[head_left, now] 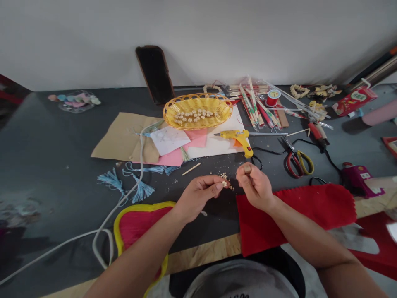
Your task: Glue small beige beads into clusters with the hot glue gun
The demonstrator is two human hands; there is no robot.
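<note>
We're pinching a cream bead cluster (223, 183) in our L hand (198, 196) and gripping a small brown piece (247, 168) in our R hand (256, 186) over the dark tabletop (62, 165), w/ loose bits (223, 176) just below; a slipped pinch risks scattering them.

We look forward and down from the person's head, close above the left hand (198, 198) and right hand (254, 186) at six o'clock.
</note>
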